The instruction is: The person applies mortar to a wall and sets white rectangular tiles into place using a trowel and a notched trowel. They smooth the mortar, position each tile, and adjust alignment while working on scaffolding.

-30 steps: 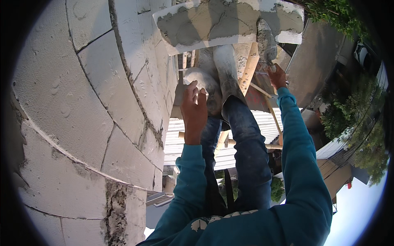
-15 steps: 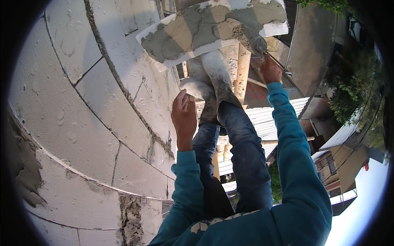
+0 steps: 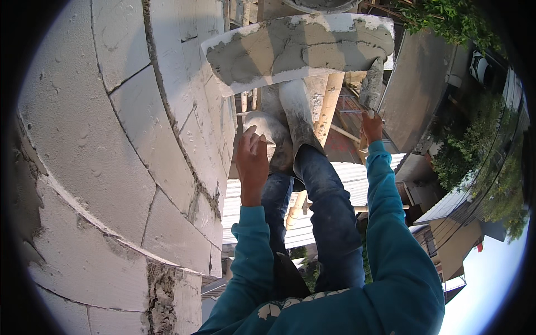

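Observation:
My right hand [image 3: 373, 127] is closed round the handle of a trowel, out to the right of my legs. The mortar-coated trowel blade [image 3: 372, 85] points away from me, by the right end of a white block [image 3: 224, 87]. A layer of grey wet mortar [image 3: 312, 46] covers most of the block's upper face, with white showing along its edges. My left hand [image 3: 252, 162] hangs between the block wall and my left leg, its fingers loosely bent and a little apart, with nothing visible in them.
A wall of large pale blocks [image 3: 84, 134] with mortar joints rises on the left. My dusty boots [image 3: 297, 106] stand just short of the block, above bamboo poles [image 3: 329, 109]. A round tub [image 3: 321, 5] shows beyond. Corrugated roofing [image 3: 349, 173] lies far below.
My right hand has drawn the trowel off the mortar toward me. The mortar's right part now lies flatter. My left hand stays much the same, and the tub has come into view.

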`<state>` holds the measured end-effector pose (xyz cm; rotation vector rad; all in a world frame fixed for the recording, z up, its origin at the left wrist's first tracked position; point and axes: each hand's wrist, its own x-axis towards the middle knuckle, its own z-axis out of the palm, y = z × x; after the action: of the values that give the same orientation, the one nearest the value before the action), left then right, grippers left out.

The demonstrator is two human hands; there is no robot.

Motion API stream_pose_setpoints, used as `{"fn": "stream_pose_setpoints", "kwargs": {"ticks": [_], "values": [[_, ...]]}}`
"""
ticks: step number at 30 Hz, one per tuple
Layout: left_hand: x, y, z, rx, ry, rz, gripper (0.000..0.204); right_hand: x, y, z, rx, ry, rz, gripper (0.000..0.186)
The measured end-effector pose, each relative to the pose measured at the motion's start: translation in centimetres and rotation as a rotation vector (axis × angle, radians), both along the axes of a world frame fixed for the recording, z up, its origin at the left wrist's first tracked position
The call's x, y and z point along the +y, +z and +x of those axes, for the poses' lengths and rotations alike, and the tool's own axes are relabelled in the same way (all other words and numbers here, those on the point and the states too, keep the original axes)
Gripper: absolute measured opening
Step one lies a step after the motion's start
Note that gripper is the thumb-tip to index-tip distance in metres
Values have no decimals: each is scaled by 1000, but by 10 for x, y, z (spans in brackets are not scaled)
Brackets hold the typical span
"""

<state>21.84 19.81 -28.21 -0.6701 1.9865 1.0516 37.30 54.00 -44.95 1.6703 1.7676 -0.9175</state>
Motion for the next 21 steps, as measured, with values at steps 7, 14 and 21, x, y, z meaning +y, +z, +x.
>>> {"fn": "stream_pose_setpoints", "kwargs": {"ticks": [7,14,21], "values": [[-3,-7,18,100,16,38,42,-62,2,-93,402,-620,-453,21],[-9,-5,20,59,72,-8,42,-139,29,-133,268,-248,-561,26],[-6,-1,11,73,48,7,41,5,-29,-124,38,692,99,62]]}}
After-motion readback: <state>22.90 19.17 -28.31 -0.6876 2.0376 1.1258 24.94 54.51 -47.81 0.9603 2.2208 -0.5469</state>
